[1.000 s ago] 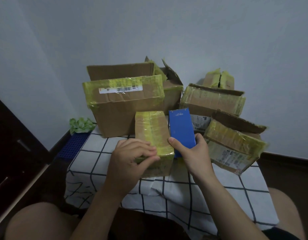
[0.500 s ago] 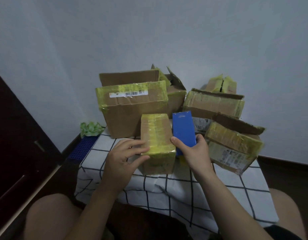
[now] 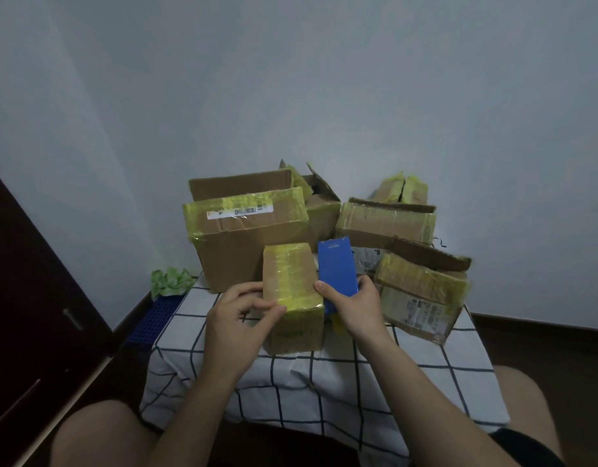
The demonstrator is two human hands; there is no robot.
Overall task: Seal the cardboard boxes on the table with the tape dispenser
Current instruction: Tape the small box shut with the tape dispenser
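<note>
Cardboard wrapped in yellow tape: the small box (image 3: 290,274) stands front-centre on the tabletop (image 3: 290,382), which has a black-and-white check cloth over it. L hand (image 3: 238,318) has it by the near-left corner, thumb on the top edge, fingers curled vs the left face. R hand (image 3: 354,305) is wrapped round the blue tape dispenser (image 3: 336,267), thumb across its front. It's held upright, right beside the box's right side, and a bit of yellow shows under it.

Just behind the small box is the big box (image 3: 243,244) w/ a barcode label (image 3: 240,212) across its taped top flap. Behind that sits an open box (image 3: 324,210), flaps up. To the right there's a long taped box (image 3: 385,220), top open, and in front of it a tilted box (image 3: 422,298) w/ a torn flap & printed label. One more little box (image 3: 403,190) is at the back by the wall, taped flaps parted.

Off the tabletop's left edge, a crumpled green thing (image 3: 171,281) lies on a blue gridded mat (image 3: 152,321) at floor level. Dark cabinet (image 3: 28,298) runs along the left. Person's bare knees (image 3: 98,433) show at the bottom, either side of the arms.
</note>
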